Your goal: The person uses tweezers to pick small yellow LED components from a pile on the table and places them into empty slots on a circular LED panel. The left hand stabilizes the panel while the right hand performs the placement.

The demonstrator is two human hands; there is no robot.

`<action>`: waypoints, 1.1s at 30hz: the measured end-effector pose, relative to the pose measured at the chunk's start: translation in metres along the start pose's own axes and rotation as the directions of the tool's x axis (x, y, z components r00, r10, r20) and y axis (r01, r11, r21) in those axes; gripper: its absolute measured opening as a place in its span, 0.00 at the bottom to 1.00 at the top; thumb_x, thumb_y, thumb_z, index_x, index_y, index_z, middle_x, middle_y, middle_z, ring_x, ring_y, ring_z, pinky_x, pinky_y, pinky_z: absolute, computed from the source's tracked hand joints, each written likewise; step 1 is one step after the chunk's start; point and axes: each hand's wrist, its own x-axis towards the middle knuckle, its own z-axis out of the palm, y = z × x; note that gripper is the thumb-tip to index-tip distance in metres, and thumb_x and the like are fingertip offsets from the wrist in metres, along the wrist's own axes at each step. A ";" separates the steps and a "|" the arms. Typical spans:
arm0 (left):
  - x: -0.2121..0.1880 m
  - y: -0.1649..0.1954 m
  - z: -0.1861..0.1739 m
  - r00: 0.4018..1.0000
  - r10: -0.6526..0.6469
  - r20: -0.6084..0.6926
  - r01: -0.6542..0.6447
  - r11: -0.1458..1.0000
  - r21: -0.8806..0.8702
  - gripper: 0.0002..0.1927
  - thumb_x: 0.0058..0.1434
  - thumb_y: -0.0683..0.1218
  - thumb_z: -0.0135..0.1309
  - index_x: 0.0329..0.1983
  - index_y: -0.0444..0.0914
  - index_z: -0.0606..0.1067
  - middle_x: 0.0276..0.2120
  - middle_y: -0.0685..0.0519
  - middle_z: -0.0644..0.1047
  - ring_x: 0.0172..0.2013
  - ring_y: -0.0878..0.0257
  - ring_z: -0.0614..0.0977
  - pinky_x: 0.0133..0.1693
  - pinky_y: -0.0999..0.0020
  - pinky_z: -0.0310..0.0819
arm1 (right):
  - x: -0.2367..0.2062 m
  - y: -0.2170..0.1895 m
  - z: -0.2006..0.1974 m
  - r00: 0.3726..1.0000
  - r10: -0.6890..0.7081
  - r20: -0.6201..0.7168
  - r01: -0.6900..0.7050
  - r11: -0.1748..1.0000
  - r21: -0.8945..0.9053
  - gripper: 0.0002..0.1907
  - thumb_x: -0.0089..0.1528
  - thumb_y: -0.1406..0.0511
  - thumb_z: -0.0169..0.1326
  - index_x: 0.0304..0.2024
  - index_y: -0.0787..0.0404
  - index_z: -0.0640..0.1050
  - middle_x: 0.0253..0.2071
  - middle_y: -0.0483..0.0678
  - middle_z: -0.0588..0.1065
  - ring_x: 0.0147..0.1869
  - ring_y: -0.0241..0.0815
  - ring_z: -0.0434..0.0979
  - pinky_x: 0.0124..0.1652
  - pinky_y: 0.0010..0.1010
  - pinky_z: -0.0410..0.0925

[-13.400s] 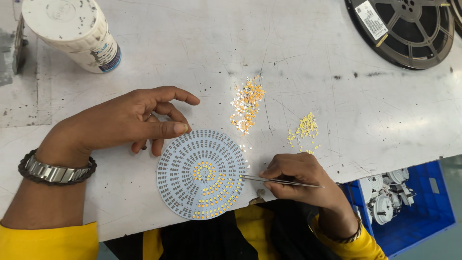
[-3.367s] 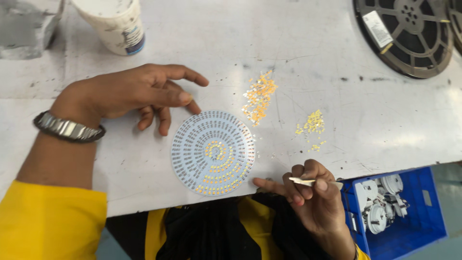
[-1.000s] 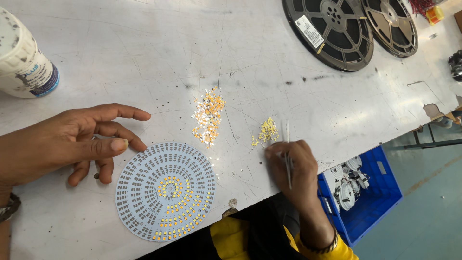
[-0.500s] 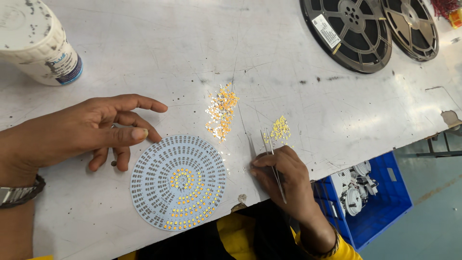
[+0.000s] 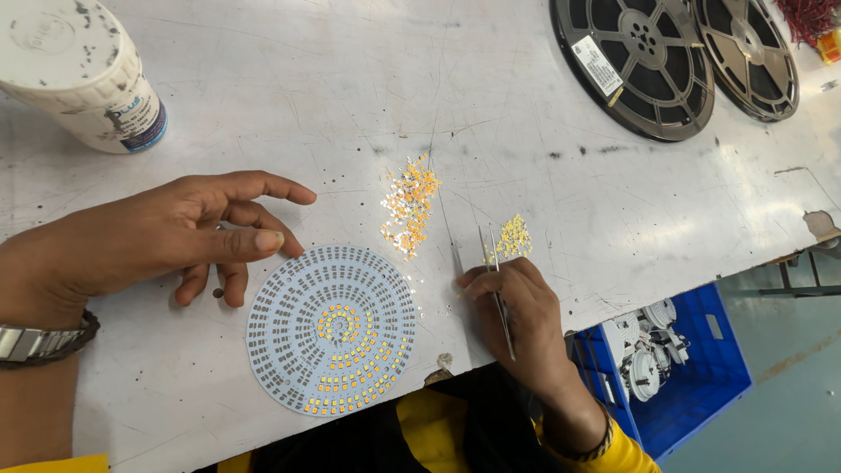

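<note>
From the head view, the right hand [image 5: 517, 307] pinches thin metal tweezers [image 5: 496, 280], its grip clamped on them, tips aimed at the small heap of pale yellow chips [image 5: 513, 237] on the scuffed white bench [image 5: 289, 96]. The left hand [image 5: 166, 235] rests flat with fingers loosely spread, holding nothing, thumb tip just touching the upper left rim of the round pale-blue circuit board [image 5: 331, 328], which lies near the bench's front edge. A larger orange chip pile [image 5: 409, 203] sits above the board.
</note>
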 end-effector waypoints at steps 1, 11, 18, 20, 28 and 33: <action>0.000 0.000 0.000 1.000 0.005 0.003 -0.005 1.000 -0.004 0.40 0.52 0.66 0.58 0.68 0.49 0.68 0.43 0.45 0.82 0.17 0.59 0.86 0.08 0.70 0.70 | -0.001 0.000 0.000 1.000 -0.013 0.004 0.013 1.000 0.008 0.12 0.54 0.78 0.58 0.36 0.60 0.73 0.39 0.47 0.81 0.41 0.45 0.77 0.39 0.33 0.70; -0.002 0.002 0.002 1.000 0.014 -0.015 -0.014 1.000 0.002 0.39 0.53 0.65 0.59 0.67 0.49 0.69 0.42 0.46 0.82 0.18 0.60 0.85 0.09 0.70 0.70 | 0.000 -0.003 -0.002 0.991 -0.103 0.088 0.099 0.994 0.055 0.15 0.53 0.73 0.66 0.36 0.59 0.73 0.37 0.45 0.80 0.38 0.44 0.74 0.38 0.33 0.67; -0.003 0.003 0.003 1.000 -0.003 -0.031 0.004 0.999 0.032 0.39 0.53 0.65 0.59 0.68 0.50 0.69 0.43 0.46 0.83 0.18 0.59 0.85 0.09 0.69 0.70 | 0.003 -0.006 0.002 0.985 -0.151 0.082 0.152 0.988 -0.008 0.11 0.54 0.76 0.61 0.36 0.60 0.74 0.36 0.47 0.78 0.38 0.47 0.74 0.38 0.34 0.69; -0.004 0.005 0.003 1.000 0.006 -0.022 -0.005 1.000 0.025 0.39 0.53 0.65 0.59 0.67 0.50 0.69 0.43 0.46 0.83 0.18 0.60 0.85 0.10 0.70 0.70 | 0.004 -0.005 0.006 0.987 -0.138 0.084 0.140 0.990 -0.016 0.11 0.56 0.77 0.59 0.36 0.60 0.74 0.37 0.47 0.79 0.39 0.47 0.75 0.38 0.34 0.69; -0.004 0.008 0.004 1.000 -0.010 -0.024 0.011 1.000 0.025 0.40 0.52 0.67 0.58 0.67 0.51 0.69 0.43 0.48 0.83 0.17 0.61 0.83 0.10 0.70 0.68 | 0.002 -0.001 0.000 0.999 -0.047 0.011 0.046 0.997 0.057 0.12 0.54 0.74 0.62 0.36 0.60 0.73 0.39 0.48 0.80 0.41 0.44 0.77 0.40 0.33 0.70; -0.003 0.007 0.003 1.000 0.005 -0.010 -0.005 1.000 0.007 0.40 0.52 0.67 0.58 0.67 0.51 0.69 0.43 0.47 0.83 0.17 0.62 0.83 0.10 0.71 0.69 | 0.006 -0.004 0.003 0.995 -0.075 0.068 0.072 0.997 0.038 0.13 0.53 0.73 0.65 0.34 0.59 0.74 0.36 0.45 0.80 0.39 0.45 0.76 0.37 0.33 0.69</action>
